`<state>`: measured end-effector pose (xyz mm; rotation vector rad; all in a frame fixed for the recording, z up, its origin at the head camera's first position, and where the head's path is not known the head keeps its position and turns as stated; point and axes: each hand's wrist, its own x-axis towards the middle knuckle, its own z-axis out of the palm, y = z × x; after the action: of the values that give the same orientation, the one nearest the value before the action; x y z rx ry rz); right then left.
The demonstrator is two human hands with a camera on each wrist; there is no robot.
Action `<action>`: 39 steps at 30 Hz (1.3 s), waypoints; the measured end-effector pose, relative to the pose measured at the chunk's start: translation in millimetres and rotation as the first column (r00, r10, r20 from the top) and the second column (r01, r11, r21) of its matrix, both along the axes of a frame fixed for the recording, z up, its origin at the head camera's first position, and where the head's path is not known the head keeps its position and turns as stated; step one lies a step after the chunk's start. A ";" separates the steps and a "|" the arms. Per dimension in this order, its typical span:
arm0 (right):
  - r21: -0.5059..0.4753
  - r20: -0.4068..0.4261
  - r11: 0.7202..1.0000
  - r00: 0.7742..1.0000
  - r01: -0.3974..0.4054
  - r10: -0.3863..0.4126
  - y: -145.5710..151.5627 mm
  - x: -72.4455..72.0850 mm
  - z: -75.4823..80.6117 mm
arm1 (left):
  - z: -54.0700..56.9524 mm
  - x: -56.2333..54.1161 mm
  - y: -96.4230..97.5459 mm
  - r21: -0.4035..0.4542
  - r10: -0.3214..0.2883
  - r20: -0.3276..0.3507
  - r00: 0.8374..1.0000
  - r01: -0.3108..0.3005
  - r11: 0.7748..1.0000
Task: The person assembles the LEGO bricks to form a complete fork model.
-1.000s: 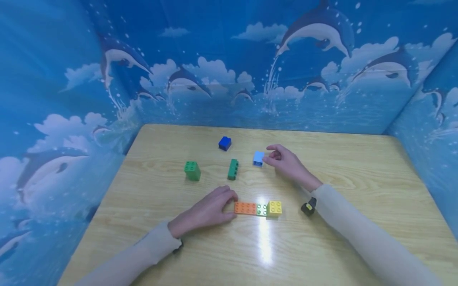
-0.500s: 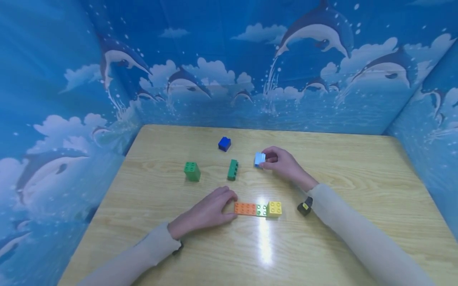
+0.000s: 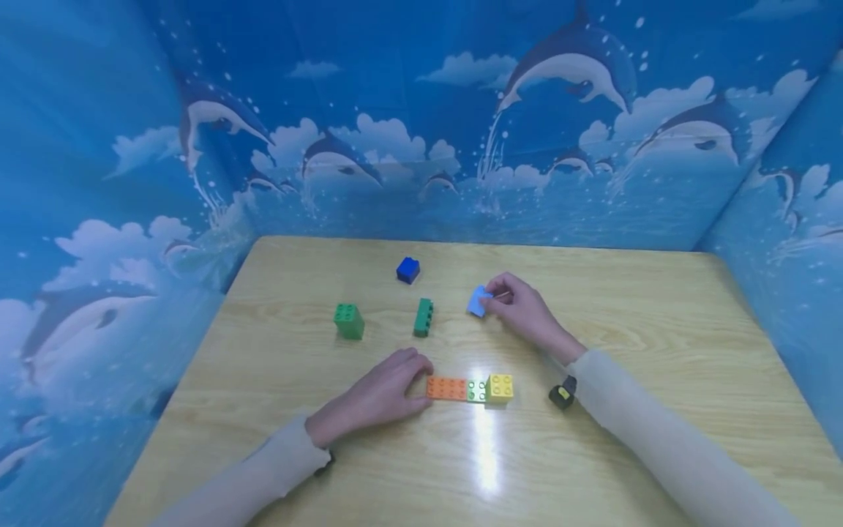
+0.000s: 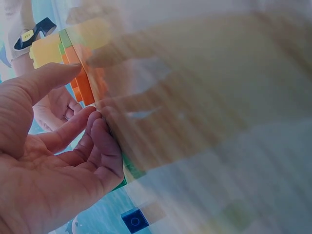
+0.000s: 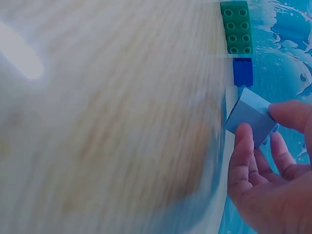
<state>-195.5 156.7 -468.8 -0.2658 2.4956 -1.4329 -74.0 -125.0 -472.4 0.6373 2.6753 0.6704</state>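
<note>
1. A table with a pale wood-grain top (image 3: 632, 329) bears everything; a bright streak of light (image 3: 486, 457) reflects on its near part.
2. Toward the back lies a small dark blue brick (image 3: 408, 270).
3. Nearer, a dark green two-by-four brick (image 3: 424, 318) rests on its side, studs facing right in the head view.
4. Well to its left stands a tall green block (image 3: 349, 322), four studs up.
5. In front runs a row: an orange two-by-four brick (image 3: 446, 389), a light green brick (image 3: 476, 391) and a taller yellow block (image 3: 500, 389), whose underside is hidden.
</note>
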 end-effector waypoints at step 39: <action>0.072 -0.217 0.970 0.946 -0.231 0.241 5.6 81.8 26.4 | -2.7 3.7 -3.4 0.038 -0.005 -0.027 1.000 0.006 0.999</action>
<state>-113.7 162.2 -442.4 -0.7297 2.5586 -1.3101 -70.4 -128.4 -475.0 0.6681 2.6907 0.7181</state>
